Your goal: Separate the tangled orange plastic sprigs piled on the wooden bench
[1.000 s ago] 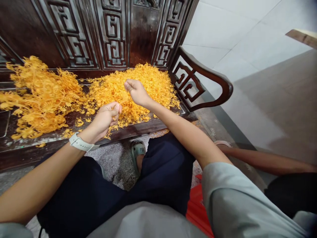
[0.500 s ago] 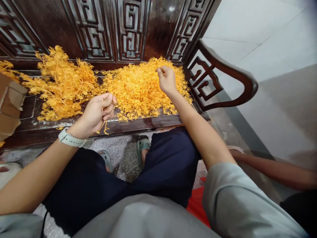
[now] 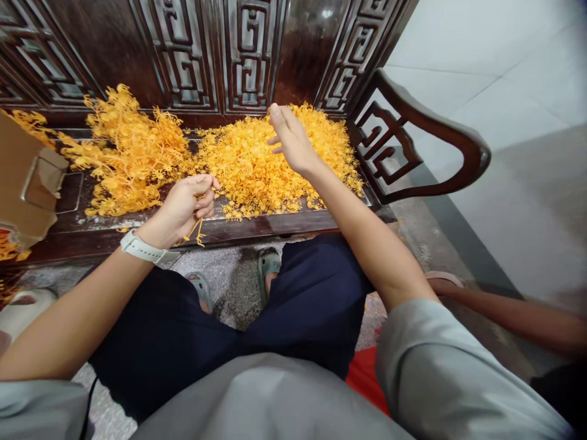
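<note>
Grey-green sleeves [image 3: 440, 366], pale wristband [image 3: 141, 248], green clogs [image 3: 270, 263]

Interior of what appears to be a home, probably a sitting room. Diagnostic features: a glossy, dark brown wooden worktop [image 3: 275, 225], in form the seat of a long settee; its tall backrest of carved, angular fretwork [image 3: 248, 55]; and its curved, openwork wooden armrest [image 3: 474, 156]. Household finish is also seen in the pale, large-tiled wall [image 3: 481, 40] with its dark grey skirting band [image 3: 468, 244], and in the speckled grey floor [image 3: 233, 275]. Rubbery grey-green clogs [image 3: 269, 263] are worn indoors. Heaped yellow, plastic-looking floral pieces [image 3: 257, 159] and a brown cardboard box [image 3: 27, 159] suggest handwork among domestic furniture.
</note>
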`<act>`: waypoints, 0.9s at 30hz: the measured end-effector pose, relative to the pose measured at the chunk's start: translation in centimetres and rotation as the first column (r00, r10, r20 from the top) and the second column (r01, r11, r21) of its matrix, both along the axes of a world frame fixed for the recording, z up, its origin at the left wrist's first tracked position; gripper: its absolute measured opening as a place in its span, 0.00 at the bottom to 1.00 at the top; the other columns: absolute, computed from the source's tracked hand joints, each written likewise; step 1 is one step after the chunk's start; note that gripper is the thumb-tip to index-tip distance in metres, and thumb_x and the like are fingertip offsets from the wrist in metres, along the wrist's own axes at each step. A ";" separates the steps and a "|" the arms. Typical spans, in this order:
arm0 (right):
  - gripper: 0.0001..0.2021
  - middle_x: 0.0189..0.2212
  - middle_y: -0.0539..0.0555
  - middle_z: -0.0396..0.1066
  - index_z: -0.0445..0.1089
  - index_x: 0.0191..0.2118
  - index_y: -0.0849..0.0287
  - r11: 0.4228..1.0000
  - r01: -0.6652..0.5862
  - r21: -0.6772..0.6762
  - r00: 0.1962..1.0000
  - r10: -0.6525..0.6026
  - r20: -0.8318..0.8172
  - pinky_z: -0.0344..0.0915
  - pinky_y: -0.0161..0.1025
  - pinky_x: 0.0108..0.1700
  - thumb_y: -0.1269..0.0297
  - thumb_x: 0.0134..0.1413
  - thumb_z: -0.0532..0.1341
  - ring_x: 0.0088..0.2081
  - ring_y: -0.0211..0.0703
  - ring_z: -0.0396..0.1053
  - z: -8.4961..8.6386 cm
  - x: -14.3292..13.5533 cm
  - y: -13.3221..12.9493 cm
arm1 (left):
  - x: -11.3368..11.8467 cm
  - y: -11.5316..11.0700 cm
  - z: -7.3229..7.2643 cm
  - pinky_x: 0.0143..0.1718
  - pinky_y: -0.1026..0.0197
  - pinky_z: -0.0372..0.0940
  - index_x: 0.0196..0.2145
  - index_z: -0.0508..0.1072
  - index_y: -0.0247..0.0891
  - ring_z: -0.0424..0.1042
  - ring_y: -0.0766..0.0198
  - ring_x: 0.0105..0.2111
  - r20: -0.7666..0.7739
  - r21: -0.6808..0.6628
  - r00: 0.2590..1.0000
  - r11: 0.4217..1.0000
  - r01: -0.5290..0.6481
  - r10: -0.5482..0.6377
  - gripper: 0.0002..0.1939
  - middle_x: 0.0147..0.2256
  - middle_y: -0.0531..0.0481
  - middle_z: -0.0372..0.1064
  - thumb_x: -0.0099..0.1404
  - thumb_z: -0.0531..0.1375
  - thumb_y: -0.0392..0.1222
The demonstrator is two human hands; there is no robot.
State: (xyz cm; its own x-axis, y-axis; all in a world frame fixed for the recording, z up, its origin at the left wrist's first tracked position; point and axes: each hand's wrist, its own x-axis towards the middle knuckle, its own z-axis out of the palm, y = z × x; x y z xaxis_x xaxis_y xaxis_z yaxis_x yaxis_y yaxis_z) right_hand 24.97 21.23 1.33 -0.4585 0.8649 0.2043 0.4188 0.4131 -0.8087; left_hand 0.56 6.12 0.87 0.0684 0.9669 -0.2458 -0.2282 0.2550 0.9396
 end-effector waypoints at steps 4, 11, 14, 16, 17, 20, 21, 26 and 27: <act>0.41 0.64 0.66 0.66 0.56 0.71 0.51 0.865 -0.198 -0.462 0.966 0.091 -0.242 0.84 0.47 0.42 0.27 0.66 0.59 0.46 0.50 0.78 1.7 -3.3 -4.8 | 0.1 0.2 -0.2 0.20 0.67 0.54 0.34 0.70 0.38 0.48 0.70 0.13 -0.023 0.030 0.996 0.996 -0.083 0.083 0.11 0.14 0.61 0.48 0.76 0.55 0.34; 0.24 0.43 0.53 0.74 0.60 0.54 0.51 0.748 -0.274 -0.604 0.830 -0.133 -0.541 0.81 0.38 0.37 0.47 0.67 0.71 0.35 0.40 0.76 1.0 -5.6 -5.3 | 0.3 -0.1 -0.9 0.19 0.66 0.52 0.35 0.70 0.39 0.51 0.69 0.14 -0.207 0.164 0.976 0.986 -0.032 0.066 0.08 0.17 0.60 0.53 0.76 0.58 0.40; 0.21 0.39 0.51 0.73 0.62 0.51 0.52 0.737 -0.255 -0.626 0.813 -0.188 -0.552 0.77 0.35 0.33 0.44 0.68 0.68 0.32 0.38 0.73 1.4 -5.2 -4.8 | 0.2 -0.2 -1.7 0.18 0.64 0.54 0.35 0.71 0.39 0.54 0.68 0.15 -0.387 0.240 0.921 0.970 0.046 0.052 0.13 0.18 0.59 0.55 0.76 0.60 0.49; 0.21 0.35 0.49 0.70 0.63 0.49 0.53 0.764 -0.203 -0.612 0.817 -0.213 -0.536 0.69 0.31 0.27 0.41 0.71 0.65 0.28 0.35 0.67 1.5 -4.9 -4.5 | 0.0 -0.2 -2.3 0.19 0.63 0.54 0.35 0.72 0.39 0.57 0.66 0.15 -0.505 0.291 0.862 0.950 0.115 0.051 0.18 0.18 0.57 0.57 0.75 0.60 0.57; 0.21 0.33 0.49 0.68 0.64 0.47 0.54 0.781 -0.174 -0.600 0.825 -0.217 -0.522 0.64 0.30 0.24 0.40 0.72 0.64 0.25 0.33 0.63 1.5 -4.8 -4.4 | -0.1 -0.2 -2.5 0.19 0.62 0.54 0.36 0.73 0.40 0.57 0.65 0.15 -0.549 0.309 0.834 0.939 0.150 0.048 0.21 0.18 0.57 0.58 0.75 0.60 0.60; 0.24 0.28 0.45 0.61 0.64 0.43 0.54 0.828 -0.098 -0.552 0.851 -0.217 -0.477 0.49 0.30 0.19 0.37 0.72 0.62 0.21 0.31 0.51 1.1 -4.6 -3.8 | -0.2 -0.4 -2.8 0.22 0.61 0.53 0.37 0.74 0.40 0.58 0.64 0.17 -0.634 0.351 0.772 0.904 0.244 0.038 0.24 0.19 0.57 0.58 0.76 0.57 0.64; 0.24 0.27 0.44 0.59 0.63 0.41 0.54 0.843 -0.078 -0.532 0.856 -0.216 -0.469 0.46 0.30 0.18 0.36 0.71 0.62 0.20 0.30 0.48 0.9 -4.5 -3.5 | -0.1 -0.5 -2.8 0.23 0.60 0.53 0.37 0.74 0.39 0.58 0.64 0.19 -0.662 0.365 0.749 0.890 0.275 0.040 0.24 0.19 0.56 0.58 0.77 0.56 0.63; 0.26 0.24 0.42 0.53 0.60 0.41 0.53 0.912 0.005 -0.410 0.884 -0.196 -0.424 0.45 0.28 0.21 0.32 0.71 0.60 0.20 0.30 0.47 -0.7 -3.9 -1.7 | 0.8 -1.6 -1.9 0.32 0.58 0.56 0.33 0.71 0.39 0.63 0.62 0.27 -0.754 0.408 0.653 0.829 0.383 0.069 0.21 0.26 0.53 0.64 0.78 0.54 0.56; 0.27 0.24 0.42 0.53 0.60 0.42 0.53 0.929 0.041 -0.368 0.896 -0.197 -0.398 0.47 0.28 0.22 0.31 0.71 0.58 0.21 0.30 0.49 -1.0 -3.9 -1.3 | 1.0 -1.7 -1.8 0.33 0.58 0.57 0.33 0.70 0.39 0.63 0.62 0.28 -0.758 0.400 0.650 0.827 0.395 0.056 0.21 0.26 0.53 0.64 0.78 0.54 0.56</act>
